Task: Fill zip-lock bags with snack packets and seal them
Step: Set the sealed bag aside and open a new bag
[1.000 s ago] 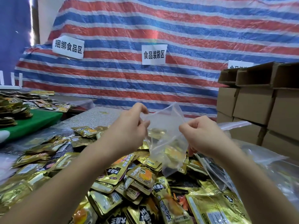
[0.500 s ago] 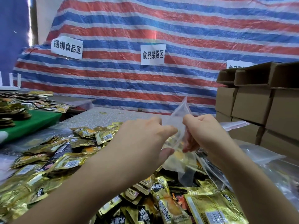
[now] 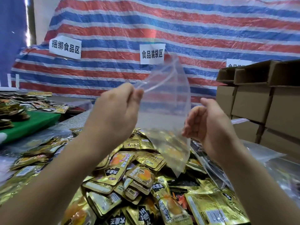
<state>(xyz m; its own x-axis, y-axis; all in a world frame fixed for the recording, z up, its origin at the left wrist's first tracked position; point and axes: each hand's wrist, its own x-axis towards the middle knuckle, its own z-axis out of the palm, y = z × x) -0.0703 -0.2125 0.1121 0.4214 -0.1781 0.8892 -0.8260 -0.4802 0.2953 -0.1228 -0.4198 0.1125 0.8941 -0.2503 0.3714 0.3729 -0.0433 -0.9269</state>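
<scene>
A heap of snack packets (image 3: 138, 184) lies on the table (image 3: 76, 120) in front, with a bag (image 3: 164, 114) held up above it between the left hand (image 3: 113, 114) and right hand (image 3: 209, 127). Stacked boxes (image 3: 263, 101) stand to the right (more bags (image 3: 259, 158) lie before them), and a tarp (image 3: 162, 26) hangs behind.

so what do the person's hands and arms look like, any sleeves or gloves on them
Both are bare. The left hand and the right hand wear no gloves, and no rings, watch or bracelet show. The forearms are uncovered right down to the bottom edge of the picture, so no sleeve shows. Fingernails are hidden or too blurred to judge.
</scene>
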